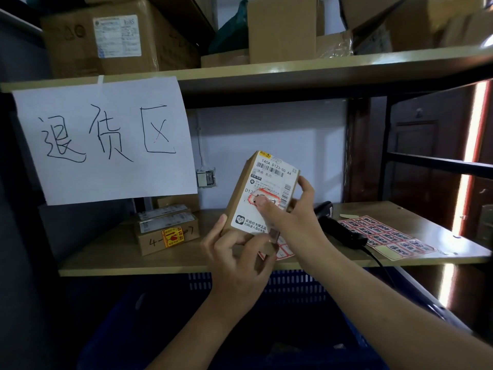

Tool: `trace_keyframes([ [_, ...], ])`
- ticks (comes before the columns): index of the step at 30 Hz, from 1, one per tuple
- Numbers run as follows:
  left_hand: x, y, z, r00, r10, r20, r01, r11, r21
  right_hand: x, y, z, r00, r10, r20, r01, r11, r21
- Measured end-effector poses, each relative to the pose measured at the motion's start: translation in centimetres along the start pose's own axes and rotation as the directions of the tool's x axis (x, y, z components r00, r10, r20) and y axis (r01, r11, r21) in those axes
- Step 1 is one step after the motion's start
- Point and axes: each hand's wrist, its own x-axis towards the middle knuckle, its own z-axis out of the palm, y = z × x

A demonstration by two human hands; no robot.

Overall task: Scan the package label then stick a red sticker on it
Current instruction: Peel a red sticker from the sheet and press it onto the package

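A small brown cardboard package (241,193) with a white shipping label (277,172) is held up in front of the shelf. My left hand (234,260) grips its lower edge from below. My right hand (290,209) holds its right side, thumb pressing a red-bordered sticker (274,200) onto the label's middle. A black handheld scanner (338,228) lies on the shelf just right of my right wrist. Beside it lies a sheet of red stickers (386,236). Another strip of stickers (282,251) shows below the package.
The wooden shelf board (112,252) carries a stack of small boxes (168,228) at the left. A white paper sign (106,140) hangs from the upper shelf (266,73), which holds cardboard boxes (120,36). A blue plastic crate (293,284) sits below my arms.
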Motion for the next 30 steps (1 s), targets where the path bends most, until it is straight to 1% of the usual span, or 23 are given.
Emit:
trace_keyframes([
  [1, 0.0, 0.0, 0.1, 1.0, -0.012, 0.007, 0.012, 1.0, -0.028, 0.1, 0.2, -0.1, 1.0, 0.014, 0.025, -0.016, 0.998, 0.057],
  [3, -0.1, 0.0, -0.1, 0.994, -0.076, 0.076, 0.088, 0.983, -0.162, 0.4, 0.6, -0.4, 1.0, -0.01, -0.005, 0.01, 0.998, 0.065],
  [4, -0.2, 0.0, -0.3, 0.983, -0.122, 0.134, 0.153, 0.956, -0.251, 0.5, 0.7, -0.6, 0.999, -0.025, -0.029, 0.026, 0.999, 0.041],
  [5, -0.2, 0.1, -0.5, 0.961, -0.189, 0.2, 0.247, 0.912, -0.326, 0.7, 0.8, -0.8, 0.998, -0.029, -0.047, 0.03, 1.0, 0.006],
  [6, 0.1, 0.2, -0.8, 0.92, -0.284, 0.271, 0.372, 0.85, -0.373, 0.7, 0.9, -1.1, 0.998, -0.034, -0.054, 0.033, 0.999, -0.023],
  [7, 0.8, 0.4, -1.1, 0.849, -0.396, 0.348, 0.516, 0.762, -0.391, 0.8, 1.1, -1.3, 0.998, -0.04, -0.049, 0.038, 0.998, -0.045],
  [8, 1.9, 0.4, -1.3, 0.751, -0.495, 0.437, 0.653, 0.657, -0.377, 0.7, 1.3, -1.4, 0.998, -0.049, -0.033, 0.047, 0.996, -0.073],
  [9, 3.0, 0.4, -1.4, 0.634, -0.559, 0.534, 0.766, 0.547, -0.336, 0.7, 1.5, -1.4, 0.998, -0.058, -0.011, 0.056, 0.993, -0.108],
  [10, 4.0, 0.2, -1.4, 0.519, -0.582, 0.626, 0.848, 0.443, -0.292, 0.6, 1.7, -1.3, 0.998, -0.068, 0.014, 0.069, 0.987, -0.142],
  [11, 4.8, -0.1, -1.3, 0.428, -0.573, 0.699, 0.9, 0.339, -0.274, 0.5, 1.9, -1.2, 0.996, -0.08, 0.039, 0.085, 0.982, -0.17],
  [12, 5.4, -0.3, -1.1, 0.371, -0.556, 0.744, 0.928, 0.25, -0.277, 0.4, 2.1, -1.0, 0.993, -0.098, 0.06, 0.108, 0.976, -0.188],
  [13, 5.7, -0.5, -1.0, 0.342, -0.549, 0.763, 0.94, 0.194, -0.281, 0.3, 2.2, -0.9, 0.99, -0.116, 0.075, 0.129, 0.972, -0.199],
  [14, 5.9, -0.4, -0.9, 0.33, -0.555, 0.763, 0.943, 0.166, -0.287, 0.2, 2.3, -0.8, 0.988, -0.131, 0.085, 0.147, 0.967, -0.209],
  [19, 5.8, 0.1, -1.0, 0.312, -0.606, 0.732, 0.942, 0.097, -0.321, 0.0, 2.6, -0.9, 0.974, -0.202, 0.107, 0.22, 0.954, -0.203],
  [23, 5.6, 0.2, -0.7, 0.324, -0.602, 0.73, 0.943, 0.143, -0.3, 0.3, 2.9, -1.1, 0.976, -0.201, 0.084, 0.213, 0.961, -0.178],
  [26, 5.6, 0.2, -0.4, 0.324, -0.609, 0.724, 0.944, 0.157, -0.291, 0.6, 3.3, -1.4, 0.982, -0.178, 0.07, 0.188, 0.967, -0.17],
  [30, 5.5, -0.1, 0.0, 0.31, -0.596, 0.741, 0.949, 0.155, -0.273, 0.8, 3.6, -1.5, 0.979, -0.15, 0.136, 0.176, 0.963, -0.203],
])
